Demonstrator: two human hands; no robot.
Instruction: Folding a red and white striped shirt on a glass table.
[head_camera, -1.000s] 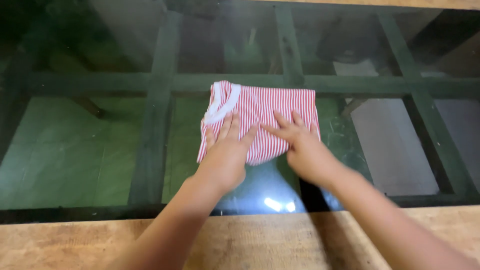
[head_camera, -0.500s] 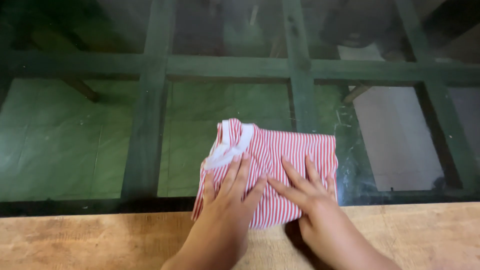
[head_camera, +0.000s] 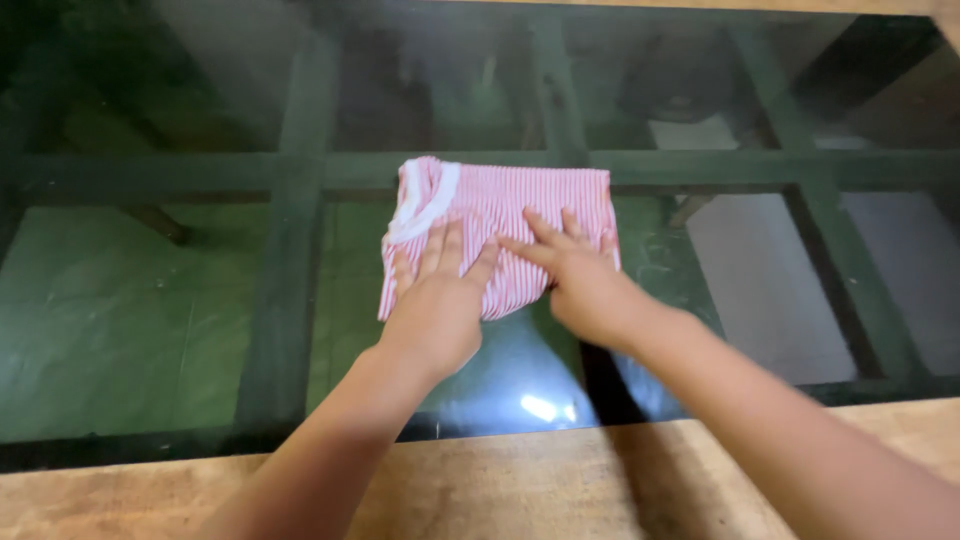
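Both of your hands lie flat and unclenched on the folded garment (head_camera: 500, 235), pressing it down and grasping nothing. Your left hand (head_camera: 435, 300) rests palm-down on the near left part of the garment, fingers spread and pointing away from you. Your right hand (head_camera: 575, 285) rests on the near right part, its fingers angled leftward so that the tips come close to those of your left hand.

The garment is a red-and-white striped piece of clothing folded into a rough rectangle, with a white ribbed neckband (head_camera: 420, 205) showing at its far left corner. It lies on the glass tabletop (head_camera: 150, 330), away from the wooden edge (head_camera: 500, 490) nearest you.

Your palms cover the garment's near edge, so the fold there cannot be made out. Both forearms run off the bottom of the view. Beneath the garment, dark frame bars (head_camera: 280, 260) cross under the glass and divide the view below into panes. What lies below is dim and tinted green; a pale floor area (head_camera: 770, 290) shows to the right of the garment, and a dark shape beyond the garment is too murky to identify. A bright glare (head_camera: 545, 408) sits on the glass between your forearms.
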